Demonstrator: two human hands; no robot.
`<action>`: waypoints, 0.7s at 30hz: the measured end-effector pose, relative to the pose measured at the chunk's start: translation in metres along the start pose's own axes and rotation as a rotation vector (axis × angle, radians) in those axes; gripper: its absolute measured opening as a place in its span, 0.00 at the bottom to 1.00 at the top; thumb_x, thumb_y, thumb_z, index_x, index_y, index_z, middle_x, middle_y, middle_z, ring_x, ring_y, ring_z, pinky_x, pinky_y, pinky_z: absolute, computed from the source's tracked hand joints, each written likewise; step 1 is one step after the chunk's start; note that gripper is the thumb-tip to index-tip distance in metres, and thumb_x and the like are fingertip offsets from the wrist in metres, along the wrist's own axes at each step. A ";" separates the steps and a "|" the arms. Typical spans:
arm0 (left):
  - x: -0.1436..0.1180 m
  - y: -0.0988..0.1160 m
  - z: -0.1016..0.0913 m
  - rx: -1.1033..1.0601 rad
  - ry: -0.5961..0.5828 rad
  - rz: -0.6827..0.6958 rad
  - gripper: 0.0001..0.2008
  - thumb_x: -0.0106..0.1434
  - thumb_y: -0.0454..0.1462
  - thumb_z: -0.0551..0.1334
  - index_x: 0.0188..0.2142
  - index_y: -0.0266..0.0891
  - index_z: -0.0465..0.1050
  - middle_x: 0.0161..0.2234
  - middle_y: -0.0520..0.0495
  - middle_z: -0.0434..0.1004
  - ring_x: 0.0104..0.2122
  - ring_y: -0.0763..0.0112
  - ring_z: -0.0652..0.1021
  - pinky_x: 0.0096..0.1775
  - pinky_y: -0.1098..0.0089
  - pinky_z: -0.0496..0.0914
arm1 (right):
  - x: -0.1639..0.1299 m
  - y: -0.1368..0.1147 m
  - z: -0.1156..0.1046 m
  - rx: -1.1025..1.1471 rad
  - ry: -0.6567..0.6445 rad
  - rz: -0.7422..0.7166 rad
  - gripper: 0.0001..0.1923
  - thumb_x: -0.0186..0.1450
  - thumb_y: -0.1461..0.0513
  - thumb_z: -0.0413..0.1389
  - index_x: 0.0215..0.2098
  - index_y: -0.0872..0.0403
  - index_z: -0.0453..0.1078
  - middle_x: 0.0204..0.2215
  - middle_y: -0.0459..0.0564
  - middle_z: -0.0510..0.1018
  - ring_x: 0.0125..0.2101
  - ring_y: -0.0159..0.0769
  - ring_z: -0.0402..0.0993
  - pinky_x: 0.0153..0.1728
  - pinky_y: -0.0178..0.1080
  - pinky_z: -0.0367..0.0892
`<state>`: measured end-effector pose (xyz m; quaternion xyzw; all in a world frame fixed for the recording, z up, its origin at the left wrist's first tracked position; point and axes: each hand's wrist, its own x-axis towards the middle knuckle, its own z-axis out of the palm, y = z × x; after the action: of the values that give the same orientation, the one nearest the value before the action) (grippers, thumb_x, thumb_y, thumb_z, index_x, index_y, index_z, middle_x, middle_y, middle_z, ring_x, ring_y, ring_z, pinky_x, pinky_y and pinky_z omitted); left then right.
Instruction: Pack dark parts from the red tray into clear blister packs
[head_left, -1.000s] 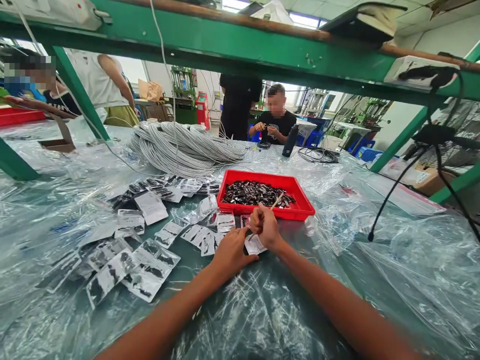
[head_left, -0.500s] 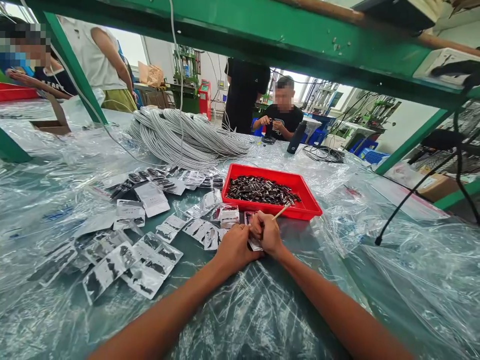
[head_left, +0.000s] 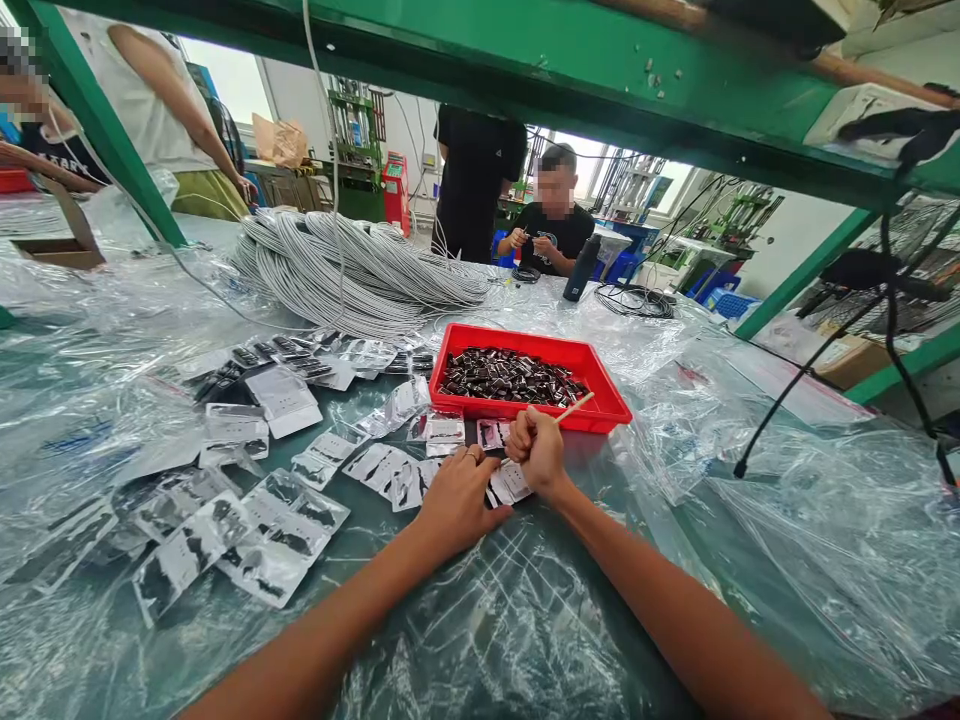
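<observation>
- Our right hand (head_left: pixel 537 450) is curled into a fist around a thin stick (head_left: pixel 576 407), whose free end slants up and right over the near rim of the red tray (head_left: pixel 611 409).
- Our left hand (head_left: pixel 455 495) lies palm down, fingers together and slightly bent, pressing on a small clear packet (head_left: pixel 511 482) that rests on the table just beside the right fist.
- The packet sits at the near edge of the tray, between our two hands; whether the stick's lower end touches it, we cannot tell.
- The tray holds a heap of small dark parts (head_left: pixel 510 377).
- More packets (head_left: pixel 285 520) lie scattered to the left across the plastic sheet (head_left: pixel 787 520) that covers the table.
- A large coil of grey cable (head_left: pixel 352 275) lies behind the packets.
- Across the table a seated person (head_left: pixel 553 232) works with both hands, a dark bottle (head_left: pixel 581 270) standing beside them.
- A green frame (head_left: pixel 525 80) spans overhead.
</observation>
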<state>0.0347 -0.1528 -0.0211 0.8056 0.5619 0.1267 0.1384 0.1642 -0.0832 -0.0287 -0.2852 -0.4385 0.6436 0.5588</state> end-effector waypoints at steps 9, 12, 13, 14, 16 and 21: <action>-0.001 -0.002 0.002 -0.002 0.026 0.006 0.22 0.57 0.47 0.68 0.47 0.37 0.75 0.43 0.39 0.72 0.46 0.52 0.74 0.47 0.58 0.69 | -0.022 -0.022 0.008 -0.214 -0.221 0.304 0.20 0.56 0.56 0.53 0.11 0.51 0.53 0.08 0.36 0.50 0.10 0.22 0.41 0.12 0.31 0.37; -0.002 -0.002 0.002 0.017 0.020 0.018 0.23 0.57 0.47 0.68 0.48 0.37 0.75 0.44 0.39 0.71 0.46 0.53 0.74 0.48 0.58 0.69 | -0.017 -0.035 -0.001 -0.207 -0.293 0.431 0.19 0.56 0.57 0.52 0.11 0.51 0.52 0.09 0.36 0.48 0.10 0.22 0.39 0.12 0.31 0.36; -0.002 -0.002 0.001 0.019 0.017 0.018 0.23 0.57 0.47 0.68 0.49 0.37 0.75 0.44 0.39 0.71 0.46 0.53 0.74 0.48 0.58 0.69 | -0.014 -0.037 -0.005 -0.175 -0.246 0.398 0.20 0.57 0.56 0.51 0.11 0.51 0.51 0.09 0.36 0.48 0.10 0.22 0.38 0.12 0.30 0.36; -0.002 -0.002 0.000 0.018 0.014 0.015 0.24 0.57 0.47 0.69 0.49 0.37 0.74 0.45 0.39 0.71 0.46 0.53 0.74 0.48 0.58 0.69 | -0.010 -0.038 -0.009 -0.137 -0.178 0.338 0.20 0.57 0.56 0.51 0.11 0.51 0.51 0.09 0.36 0.47 0.10 0.22 0.38 0.12 0.30 0.37; -0.001 -0.002 -0.002 0.008 0.004 0.008 0.25 0.56 0.46 0.69 0.50 0.37 0.74 0.45 0.39 0.71 0.46 0.53 0.74 0.48 0.58 0.69 | -0.002 -0.036 -0.016 -0.079 -0.047 0.195 0.21 0.58 0.55 0.50 0.12 0.51 0.50 0.10 0.36 0.47 0.11 0.22 0.38 0.12 0.30 0.38; -0.001 -0.001 -0.006 -0.002 -0.029 0.000 0.25 0.57 0.46 0.69 0.51 0.36 0.74 0.45 0.38 0.71 0.47 0.52 0.74 0.49 0.57 0.69 | 0.004 -0.014 -0.017 -0.055 0.064 0.019 0.22 0.60 0.53 0.50 0.13 0.51 0.49 0.10 0.36 0.46 0.11 0.23 0.38 0.13 0.30 0.40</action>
<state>0.0314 -0.1533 -0.0157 0.8073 0.5598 0.1155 0.1472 0.1849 -0.0750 -0.0232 -0.3251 -0.4353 0.6270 0.5583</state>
